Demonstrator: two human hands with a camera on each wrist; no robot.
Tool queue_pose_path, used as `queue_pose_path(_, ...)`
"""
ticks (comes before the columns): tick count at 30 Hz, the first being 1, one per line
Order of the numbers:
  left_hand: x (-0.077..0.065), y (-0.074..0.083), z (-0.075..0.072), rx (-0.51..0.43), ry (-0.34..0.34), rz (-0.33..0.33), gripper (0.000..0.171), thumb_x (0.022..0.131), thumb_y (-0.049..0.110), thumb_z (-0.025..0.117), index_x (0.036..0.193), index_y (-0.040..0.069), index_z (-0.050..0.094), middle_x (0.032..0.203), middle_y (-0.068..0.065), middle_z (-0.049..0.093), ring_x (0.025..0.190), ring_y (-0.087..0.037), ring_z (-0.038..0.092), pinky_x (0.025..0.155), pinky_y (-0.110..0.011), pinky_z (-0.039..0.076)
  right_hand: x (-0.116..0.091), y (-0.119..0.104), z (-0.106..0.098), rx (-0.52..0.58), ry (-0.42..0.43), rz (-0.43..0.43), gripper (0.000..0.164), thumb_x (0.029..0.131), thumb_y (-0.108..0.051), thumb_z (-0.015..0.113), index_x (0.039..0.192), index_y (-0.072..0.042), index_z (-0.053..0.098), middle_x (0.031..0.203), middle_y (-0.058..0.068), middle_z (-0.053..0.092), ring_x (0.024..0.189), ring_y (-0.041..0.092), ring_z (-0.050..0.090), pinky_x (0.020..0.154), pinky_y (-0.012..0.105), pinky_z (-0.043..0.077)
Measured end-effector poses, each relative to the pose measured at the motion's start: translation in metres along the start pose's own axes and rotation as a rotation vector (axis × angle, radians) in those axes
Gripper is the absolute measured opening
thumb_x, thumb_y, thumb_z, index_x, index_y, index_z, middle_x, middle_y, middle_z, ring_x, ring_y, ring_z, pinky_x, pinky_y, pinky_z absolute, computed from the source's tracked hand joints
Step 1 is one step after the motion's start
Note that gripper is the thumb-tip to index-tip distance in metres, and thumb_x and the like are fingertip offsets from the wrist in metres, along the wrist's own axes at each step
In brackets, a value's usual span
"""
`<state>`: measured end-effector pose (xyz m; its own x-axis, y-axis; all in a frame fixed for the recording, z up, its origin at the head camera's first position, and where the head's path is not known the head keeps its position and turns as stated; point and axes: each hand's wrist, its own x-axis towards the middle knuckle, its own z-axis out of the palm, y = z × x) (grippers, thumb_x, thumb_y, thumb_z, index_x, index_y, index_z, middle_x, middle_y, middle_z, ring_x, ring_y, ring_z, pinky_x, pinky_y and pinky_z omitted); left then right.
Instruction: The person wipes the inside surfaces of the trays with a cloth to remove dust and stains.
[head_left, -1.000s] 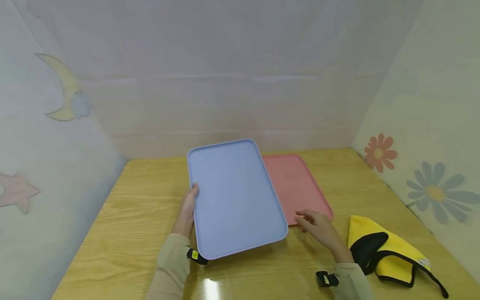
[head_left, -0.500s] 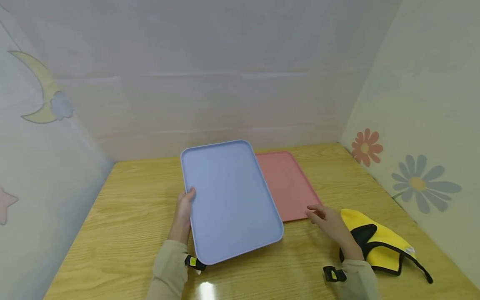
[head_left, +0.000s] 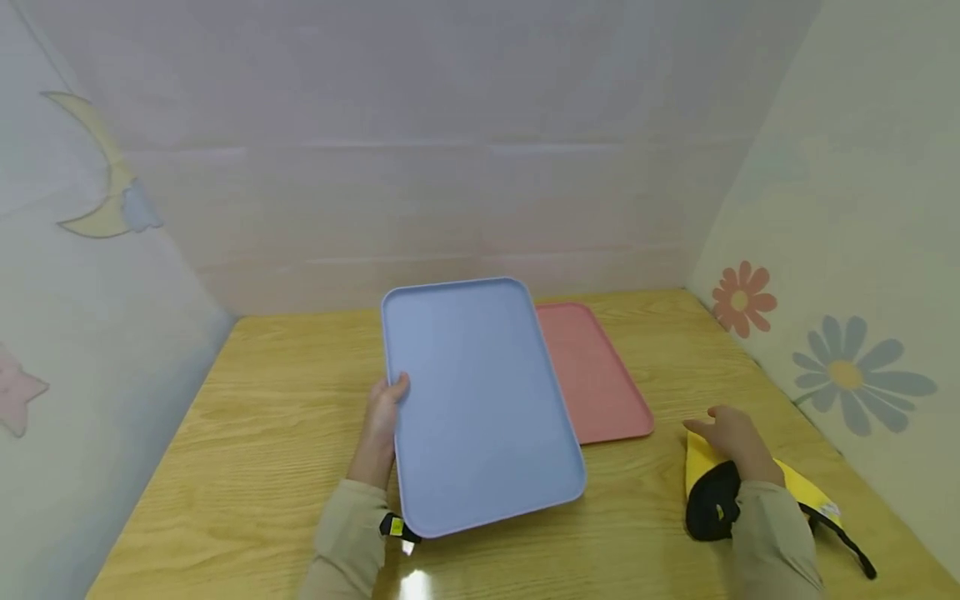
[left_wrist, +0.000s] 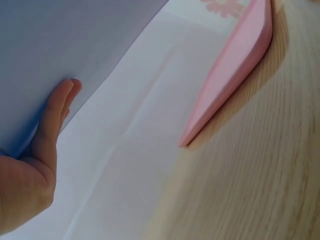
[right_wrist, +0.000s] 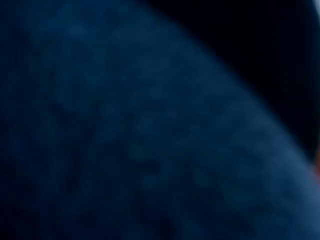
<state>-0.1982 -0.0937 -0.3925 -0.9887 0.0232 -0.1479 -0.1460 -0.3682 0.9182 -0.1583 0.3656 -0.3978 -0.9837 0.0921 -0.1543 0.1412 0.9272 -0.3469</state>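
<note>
My left hand [head_left: 381, 417] grips the left edge of a blue tray [head_left: 480, 400], thumb on its upper face. In the left wrist view the fingers [left_wrist: 50, 115] of that hand lie against its underside. The blue tray is held tilted above the table and overlaps a pink tray [head_left: 600, 375] lying flat. My right hand [head_left: 738, 442] is over a yellow cloth piece [head_left: 798, 483] with black trim and a strap, thumb and fingers spread apart; whether it touches the cloth is unclear. The right wrist view is dark and blurred.
The wooden table [head_left: 285, 433] runs back to a pale curtain wall [head_left: 450, 208]. A side wall with printed flowers [head_left: 843, 375] stands at the right, and another with a moon [head_left: 105, 175] at the left.
My right hand has moved right, from beside the pink tray to over the yellow cloth. My left hand keeps its grip on the blue tray, which has shifted only slightly with the view.
</note>
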Motion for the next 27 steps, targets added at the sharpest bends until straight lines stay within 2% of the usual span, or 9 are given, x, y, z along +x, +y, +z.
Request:
queue_pose_path(2,-0.002,0.000,0.002,0.003,-0.021,-0.001,0.032,0.096,0.017,0.040,0.116,-0.007,0.039,0.082,0.001,0.056,0.073,-0.009,0.054,0.066,-0.025,0.044,0.003,0.007,0.001,0.000,-0.043,0.046,0.041,0.085,-0.029,0.054,0.082,0.012,0.049,0.072,0.026,0.048,0.067,0.036,0.049,0.063,0.037,0.042)
queue_pose_path(5,-0.005,0.001,0.005,-0.011,-0.042,-0.004,0.032,0.096,0.017,0.039,0.117,-0.007,0.039,0.083,0.000,0.056,0.075,-0.011,0.055,0.067,-0.026,0.044,0.003,0.014,0.005,0.014,-0.065,0.099,0.036,0.081,-0.026,0.058,0.069,0.000,0.038,0.062,0.006,0.032,0.055,0.019,0.036,0.053,0.028,0.029)
queue_pose_path(10,-0.006,0.002,0.007,-0.022,-0.072,0.007,0.031,0.096,0.017,0.038,0.117,-0.006,0.039,0.085,-0.001,0.056,0.076,-0.012,0.055,0.067,-0.027,0.044,0.000,0.016,0.007,0.010,-0.058,0.122,0.040,0.079,-0.030,0.062,0.066,-0.002,0.037,0.060,0.005,0.033,0.053,0.018,0.035,0.052,0.027,0.028)
queue_pose_path(13,-0.007,0.003,0.007,-0.022,-0.089,0.011,0.033,0.097,0.019,0.037,0.119,-0.005,0.038,0.087,-0.002,0.056,0.077,-0.013,0.055,0.068,-0.028,0.043,-0.004,0.014,0.006,0.012,-0.063,0.176,0.046,0.078,-0.038,0.063,0.062,-0.005,0.036,0.057,0.004,0.033,0.051,0.016,0.034,0.051,0.026,0.027)
queue_pose_path(15,-0.007,0.004,0.007,-0.022,-0.087,0.011,0.033,0.097,0.018,0.037,0.119,-0.006,0.039,0.086,-0.002,0.056,0.077,-0.013,0.055,0.068,-0.027,0.044,-0.008,0.012,0.005,0.004,-0.080,0.214,0.051,0.077,-0.044,0.063,0.065,-0.001,0.039,0.059,0.006,0.036,0.053,0.018,0.036,0.053,0.029,0.028)
queue_pose_path(17,-0.008,0.005,0.008,-0.025,-0.081,0.010,0.033,0.097,0.017,0.037,0.119,-0.006,0.039,0.086,-0.001,0.057,0.077,-0.013,0.056,0.068,-0.027,0.044,-0.010,0.010,0.003,-0.022,-0.101,0.231,0.059,0.076,-0.049,0.062,0.079,0.007,0.044,0.068,0.018,0.046,0.060,0.027,0.044,0.057,0.036,0.034)
queue_pose_path(21,-0.008,0.005,0.009,-0.026,-0.060,0.003,0.031,0.096,0.016,0.037,0.118,-0.006,0.040,0.084,-0.001,0.058,0.075,-0.012,0.057,0.066,-0.027,0.044,-0.012,0.008,0.003,-0.074,-0.110,0.168,0.070,0.077,-0.045,0.064,0.109,0.012,0.040,0.101,0.035,0.048,0.083,0.044,0.049,0.067,0.054,0.035)
queue_pose_path(24,-0.007,0.005,0.010,-0.025,-0.052,-0.001,0.030,0.096,0.016,0.038,0.117,-0.005,0.041,0.084,-0.001,0.058,0.074,-0.012,0.057,0.066,-0.027,0.044,-0.011,0.008,0.004,-0.087,-0.109,0.132,0.065,0.077,-0.043,0.066,0.106,0.010,0.043,0.101,0.034,0.049,0.083,0.042,0.049,0.068,0.056,0.034)
queue_pose_path(27,-0.007,0.006,0.010,-0.022,-0.057,-0.003,0.030,0.096,0.016,0.037,0.118,-0.004,0.041,0.084,-0.001,0.058,0.074,-0.013,0.056,0.066,-0.027,0.044,-0.008,0.011,0.006,-0.105,-0.141,0.105,0.069,0.076,-0.048,0.064,0.107,0.011,0.047,0.102,0.034,0.050,0.086,0.043,0.049,0.072,0.057,0.035)
